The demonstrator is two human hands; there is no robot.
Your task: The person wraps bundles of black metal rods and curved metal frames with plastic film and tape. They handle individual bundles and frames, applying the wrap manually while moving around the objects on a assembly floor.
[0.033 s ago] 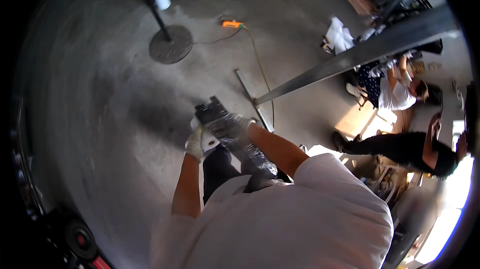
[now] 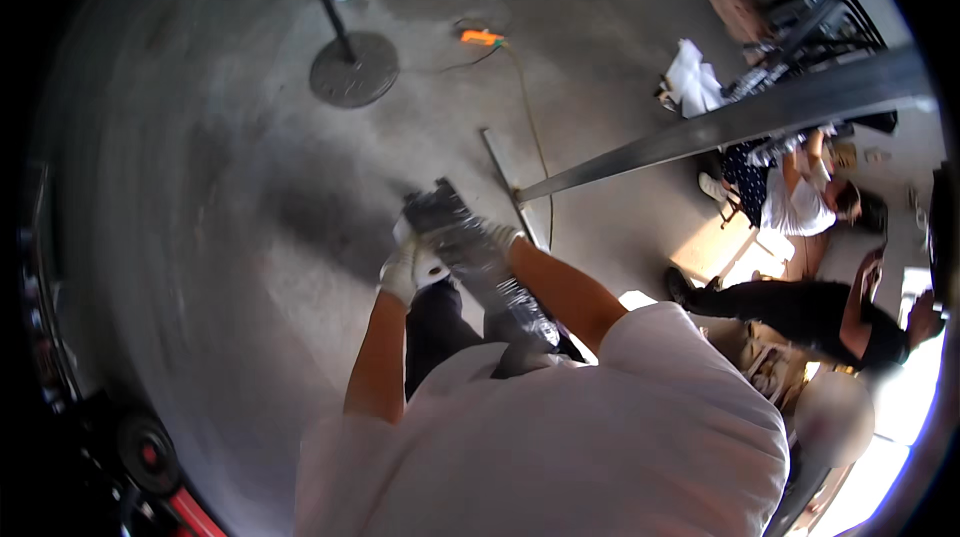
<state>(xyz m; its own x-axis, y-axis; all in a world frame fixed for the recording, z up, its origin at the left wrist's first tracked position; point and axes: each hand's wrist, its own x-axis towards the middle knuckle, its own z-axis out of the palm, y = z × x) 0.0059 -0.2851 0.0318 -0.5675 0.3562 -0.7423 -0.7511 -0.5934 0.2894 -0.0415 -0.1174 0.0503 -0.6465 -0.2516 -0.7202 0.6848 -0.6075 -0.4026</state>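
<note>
A long bundle of black bars (image 2: 470,247), wrapped in shiny clear film, slants from my waist out over the floor. My right hand (image 2: 502,234), in a whitish work glove, grips its right side; most of those fingers are hidden behind it. On the bundle's other side my gloved left hand (image 2: 402,272) is closed around a white roll of stretch film (image 2: 432,269), whose brownish core end shows. The roll lies close against the bundle. What exactly the wrapped parts are, I cannot make out.
A grey metal post with a floor bar (image 2: 515,187) slants up to the right. Ahead stands a round-based pole (image 2: 353,69), near an orange power strip (image 2: 482,37) and its cord. A seated person (image 2: 795,192) and a standing person (image 2: 800,307) are at the right.
My view has shifted a little, so the floor things sit farther right and higher. My left hand and the roll have moved slightly along the bundle; both hands keep their hold.
</note>
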